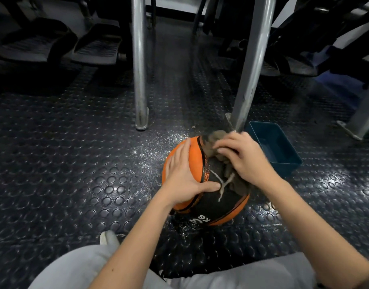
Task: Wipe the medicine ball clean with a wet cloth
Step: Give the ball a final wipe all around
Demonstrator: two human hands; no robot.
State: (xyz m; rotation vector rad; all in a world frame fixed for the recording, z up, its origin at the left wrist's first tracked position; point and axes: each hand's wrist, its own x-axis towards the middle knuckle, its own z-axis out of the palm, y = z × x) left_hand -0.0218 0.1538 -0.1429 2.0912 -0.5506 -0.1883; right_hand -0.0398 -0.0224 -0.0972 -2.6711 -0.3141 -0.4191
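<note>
— What is the left hand (182, 178) doing?
— It is lying flat on the orange side of the ball (221, 203), its fingers (179, 155) straight and slightly spread, the thumb reaching onto the black band.
— Where is the ball sitting?
— On the studded floor (75, 163), in front of the person's knees, with bright speckles shining around it.
— And the right hand (244, 157)?
— It is pressing a grey cloth (216, 140) onto the ball's upper right, fingers curling and bunching it. A blue tub (287, 168) is standing just beside the ball, further right.
</note>
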